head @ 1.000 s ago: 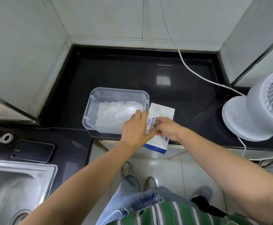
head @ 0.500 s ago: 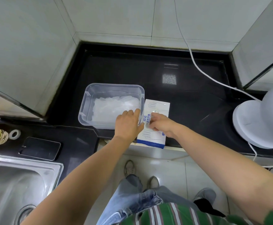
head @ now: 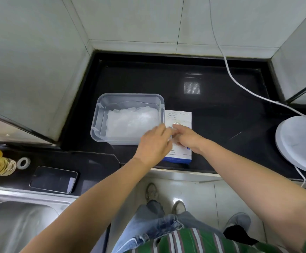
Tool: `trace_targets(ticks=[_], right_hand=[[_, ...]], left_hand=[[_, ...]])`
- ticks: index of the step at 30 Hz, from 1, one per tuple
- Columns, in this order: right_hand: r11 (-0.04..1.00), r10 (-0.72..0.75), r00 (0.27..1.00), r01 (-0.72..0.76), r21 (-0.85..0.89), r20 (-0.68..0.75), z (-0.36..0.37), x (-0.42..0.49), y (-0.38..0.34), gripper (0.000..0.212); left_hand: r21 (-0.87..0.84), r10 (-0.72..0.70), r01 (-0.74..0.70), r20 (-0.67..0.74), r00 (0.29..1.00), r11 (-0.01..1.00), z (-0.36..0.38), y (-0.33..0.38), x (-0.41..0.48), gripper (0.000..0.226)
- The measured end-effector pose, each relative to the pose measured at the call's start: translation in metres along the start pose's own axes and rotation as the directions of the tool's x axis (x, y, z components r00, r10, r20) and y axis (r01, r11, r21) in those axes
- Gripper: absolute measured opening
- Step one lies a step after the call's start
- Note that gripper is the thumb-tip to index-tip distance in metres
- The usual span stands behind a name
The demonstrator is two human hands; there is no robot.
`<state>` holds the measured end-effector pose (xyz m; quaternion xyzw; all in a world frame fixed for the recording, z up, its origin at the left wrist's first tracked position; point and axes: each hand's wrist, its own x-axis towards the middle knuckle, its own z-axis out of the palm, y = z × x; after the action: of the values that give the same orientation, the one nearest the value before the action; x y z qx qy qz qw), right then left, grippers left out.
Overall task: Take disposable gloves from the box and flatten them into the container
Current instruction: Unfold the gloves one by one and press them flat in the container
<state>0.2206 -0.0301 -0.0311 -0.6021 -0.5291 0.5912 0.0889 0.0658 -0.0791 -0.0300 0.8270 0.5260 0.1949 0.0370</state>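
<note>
Black counter (head: pixel 221 110): L hand (head: pixel 153 145), R hand (head: pixel 186 137) over box (head: pixel 182 115); fingers (head: pixel 159 128) blurred, grip unclear.

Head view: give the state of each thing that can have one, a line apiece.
container, lidless, part filled with flattened gloves.
glove box, flat on the counter, beside the container.
right hand, pinching a glove tip at the box's opening.
left hand, fingers straight, resting on the box.
phone, face up, screen dark.
fan, running or not: cannot tell.
</note>
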Motion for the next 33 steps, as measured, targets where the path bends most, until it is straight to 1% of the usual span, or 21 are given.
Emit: trace_targets(ticks=[1,2,3,4,5,6,7,8,10,11,13,14,15,17,18,20,22,26,28,30,33], right_hand=[[1.000,-0.001,1.000,0.001,-0.020,-0.013,0.000,-0.004,-0.002,0.041],[1.000,-0.003,1.000,0.003,-0.029,-0.019,0.000,-0.006,-0.002,0.039],[0.999,-0.004,1.000,0.003,-0.035,-0.015,0.000,-0.006,-0.001,0.038],[0.999,0.006,1.000,-0.006,-0.048,-0.007,0.000,-0.006,0.001,0.036],[0.998,0.026,1.000,-0.026,-0.062,0.001,0.000,-0.006,0.003,0.034],[0.996,0.047,0.999,-0.046,-0.077,0.019,0.001,-0.006,0.005,0.034],[0.995,0.063,0.997,-0.060,-0.085,0.036,0.001,-0.005,0.007,0.035],[0.994,0.068,0.996,-0.063,-0.094,0.051,0.002,-0.006,0.008,0.036],[0.992,0.077,0.996,-0.073,-0.100,0.041,0.005,-0.008,0.010,0.036],[0.992,0.075,0.997,-0.074,-0.104,0.005,0.007,-0.009,0.011,0.036],[0.975,0.032,0.989,-0.062,-0.212,-0.141,0.009,-0.005,0.015,0.036],[0.951,0.001,0.981,-0.061,-0.304,-0.196,0.010,-0.004,0.017,0.037],[0.916,-0.025,0.975,-0.066,-0.396,-0.220,0.011,-0.004,0.017,0.040],[0.835,-0.040,0.976,-0.084,-0.543,-0.213,0.016,-0.007,0.017,0.050],[0.788,-0.054,0.976,-0.088,-0.610,-0.211,0.020,-0.008,0.017,0.051],[0.689,-0.109,0.970,-0.083,-0.720,-0.216,0.026,-0.008,0.016,0.046],[0.652,-0.149,0.958,-0.092,-0.752,-0.246,0.028,-0.008,0.015,0.038],[0.654,-0.162,0.940,-0.126,-0.746,-0.300,0.029,-0.008,0.012,0.013],[0.678,-0.173,0.938,-0.107,-0.727,-0.299,0.029,-0.008,0.011,0.009],[0.748,-0.169,0.939,-0.075,-0.659,-0.299,0.027,-0.005,0.013,0.009],[0.876,-0.160,0.950,0.011,-0.483,-0.268,0.017,0.000,0.020,0.015]], left_hand=[[-0.032,0.082,-0.081,0.039,0.996,0.996,0.002,0.004,-0.003,0.018],[-0.065,0.111,-0.104,0.121,0.986,0.992,0.004,0.008,-0.005,0.017],[-0.086,0.074,-0.054,0.248,0.966,0.995,0.006,0.013,-0.005,0.024],[-0.068,-0.021,0.051,0.386,0.922,0.996,0.007,0.017,-0.005,0.032],[-0.038,-0.137,0.180,0.498,0.856,0.983,0.011,0.019,-0.005,0.039],[-0.020,-0.240,0.304,0.564,0.790,0.952,0.012,0.020,-0.006,0.045],[-0.026,-0.311,0.402,0.588,0.746,0.915,0.014,0.018,-0.007,0.048],[-0.031,-0.345,0.452,0.600,0.722,0.892,0.017,0.017,-0.010,0.053],[-0.014,-0.344,0.454,0.631,0.695,0.891,0.019,0.011,-0.013,0.064],[-0.007,-0.341,0.455,0.653,0.676,0.890,0.020,0.007,-0.014,0.069],[-0.015,-0.347,0.484,0.677,0.649,0.875,0.023,0.001,-0.015,0.075],[-0.027,-0.353,0.501,0.677,0.646,0.865,0.023,0.000,-0.015,0.077],[-0.039,-0.359,0.519,0.678,0.641,0.854,0.024,-0.001,-0.016,0.078],[-0.071,-0.363,0.554,0.684,0.632,0.829,0.024,-0.001,-0.015,0.080],[-0.092,-0.364,0.571,0.687,0.629,0.816,0.025,-0.002,-0.015,0.080],[-0.136,-0.362,0.602,0.687,0.630,0.787,0.025,-0.001,-0.013,0.081],[-0.169,-0.361,0.622,0.687,0.631,0.765,0.028,0.000,-0.011,0.082],[-0.177,-0.381,0.649,0.685,0.621,0.740,0.033,-0.001,-0.010,0.085],[-0.162,-0.389,0.646,0.682,0.620,0.746,0.036,-0.003,-0.010,0.087],[-0.142,-0.398,0.639,0.675,0.621,0.756,0.037,-0.004,-0.011,0.087],[-0.143,-0.407,0.640,0.663,0.628,0.755,0.041,-0.004,-0.011,0.087]])
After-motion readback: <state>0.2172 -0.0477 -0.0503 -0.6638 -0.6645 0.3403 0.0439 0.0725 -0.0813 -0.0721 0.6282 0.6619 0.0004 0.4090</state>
